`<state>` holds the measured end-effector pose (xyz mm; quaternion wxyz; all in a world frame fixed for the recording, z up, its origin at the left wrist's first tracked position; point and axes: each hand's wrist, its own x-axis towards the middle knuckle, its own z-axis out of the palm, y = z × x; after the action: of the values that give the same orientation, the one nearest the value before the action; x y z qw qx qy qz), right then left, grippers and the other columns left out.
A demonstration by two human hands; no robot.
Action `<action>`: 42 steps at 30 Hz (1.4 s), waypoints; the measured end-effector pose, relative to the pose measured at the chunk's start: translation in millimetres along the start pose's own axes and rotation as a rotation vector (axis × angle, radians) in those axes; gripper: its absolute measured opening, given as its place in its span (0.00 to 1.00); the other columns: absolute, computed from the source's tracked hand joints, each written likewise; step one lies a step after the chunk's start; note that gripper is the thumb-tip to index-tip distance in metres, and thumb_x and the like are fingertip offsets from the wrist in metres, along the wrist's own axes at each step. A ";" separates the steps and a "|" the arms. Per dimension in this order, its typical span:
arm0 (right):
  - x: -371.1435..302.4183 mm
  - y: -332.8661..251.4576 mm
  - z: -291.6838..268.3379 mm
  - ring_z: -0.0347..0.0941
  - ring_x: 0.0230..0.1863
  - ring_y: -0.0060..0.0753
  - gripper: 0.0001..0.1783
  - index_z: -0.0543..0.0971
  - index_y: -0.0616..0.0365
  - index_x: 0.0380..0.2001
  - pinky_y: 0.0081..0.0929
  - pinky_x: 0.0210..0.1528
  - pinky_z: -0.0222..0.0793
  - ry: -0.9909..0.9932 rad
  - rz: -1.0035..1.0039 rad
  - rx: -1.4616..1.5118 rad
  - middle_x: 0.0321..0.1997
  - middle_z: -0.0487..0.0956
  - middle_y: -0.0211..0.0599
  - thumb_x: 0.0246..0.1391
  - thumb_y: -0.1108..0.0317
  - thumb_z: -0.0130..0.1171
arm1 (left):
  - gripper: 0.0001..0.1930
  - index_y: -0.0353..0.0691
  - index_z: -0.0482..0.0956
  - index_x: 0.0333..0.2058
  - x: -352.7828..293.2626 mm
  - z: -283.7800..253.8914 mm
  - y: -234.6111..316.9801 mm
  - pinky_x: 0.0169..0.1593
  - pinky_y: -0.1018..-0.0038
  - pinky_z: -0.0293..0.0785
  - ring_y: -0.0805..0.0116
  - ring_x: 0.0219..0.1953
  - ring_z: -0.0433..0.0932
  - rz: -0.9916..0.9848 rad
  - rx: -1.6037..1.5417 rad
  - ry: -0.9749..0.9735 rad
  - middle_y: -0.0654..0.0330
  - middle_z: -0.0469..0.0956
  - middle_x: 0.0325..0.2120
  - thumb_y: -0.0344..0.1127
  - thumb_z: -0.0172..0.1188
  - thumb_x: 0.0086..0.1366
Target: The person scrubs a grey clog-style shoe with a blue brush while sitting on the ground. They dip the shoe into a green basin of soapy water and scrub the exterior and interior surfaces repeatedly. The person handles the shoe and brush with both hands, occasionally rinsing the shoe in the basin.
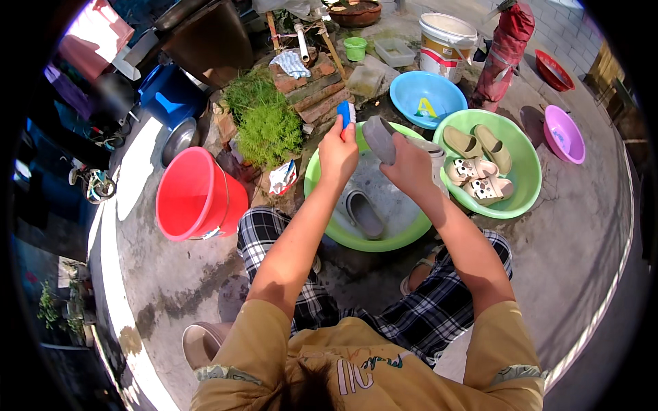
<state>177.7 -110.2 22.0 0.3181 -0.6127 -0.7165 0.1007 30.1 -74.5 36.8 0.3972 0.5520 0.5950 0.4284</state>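
My left hand (338, 156) is closed around a blue scrub brush (345, 116) with pale bristles, held above the far rim of a green basin (393, 242). Just to its right, my right hand (408, 166) grips a grey slipper (378, 138), tilted up and apart from the brush. Cloudy water fills the basin below. A second grey slipper (364, 214) lies in that water. Partly hidden behind my right hand, a pale clog (436, 156) sits at the basin's right side.
Another green basin (528, 195) on the right holds several clogs (474, 168). Beyond stand a blue basin (404, 89) and a white bucket (449, 34). A red bucket (179, 195) is at left, near green plants (264, 120) and bricks (319, 92). A purple basin (572, 137) lies far right.
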 end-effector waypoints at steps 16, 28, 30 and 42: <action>1.3 7.6 25.6 0.71 0.35 0.60 0.22 0.63 0.63 0.33 0.46 0.36 0.67 -0.121 -0.077 0.289 0.28 0.74 0.56 0.33 0.73 0.62 | 0.23 0.39 0.62 0.57 -62.5 8.0 -24.6 0.31 0.59 0.69 0.45 0.26 0.75 0.411 0.235 0.026 0.42 0.75 0.24 0.33 0.46 0.63; -0.8 4.8 22.6 0.72 0.34 0.59 0.24 0.64 0.65 0.35 0.43 0.35 0.68 -0.101 -0.073 0.243 0.27 0.75 0.57 0.32 0.72 0.63 | 0.21 0.39 0.66 0.55 -32.5 0.4 -1.5 0.31 0.62 0.69 0.46 0.27 0.75 0.196 0.144 -0.012 0.41 0.75 0.27 0.34 0.46 0.63; 3.9 1.4 13.1 0.72 0.34 0.59 0.25 0.63 0.65 0.35 0.43 0.35 0.68 -0.120 -0.071 0.209 0.28 0.75 0.57 0.32 0.72 0.63 | 0.21 0.39 0.65 0.55 -20.8 -2.0 1.5 0.32 0.62 0.69 0.46 0.28 0.75 0.194 0.150 -0.006 0.41 0.75 0.28 0.34 0.46 0.63; -6.4 -6.4 18.5 0.72 0.35 0.59 0.25 0.64 0.62 0.35 0.43 0.36 0.67 -0.188 -0.128 0.172 0.29 0.75 0.56 0.32 0.71 0.64 | 0.21 0.34 0.65 0.55 -34.7 -17.5 -14.1 0.36 0.67 0.70 0.54 0.30 0.77 0.168 0.036 -0.067 0.42 0.76 0.28 0.34 0.45 0.63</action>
<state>162.1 -113.2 8.8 0.3067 -0.5242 -0.7694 0.1981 11.6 -110.7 29.0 0.3694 0.6212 0.5405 0.4307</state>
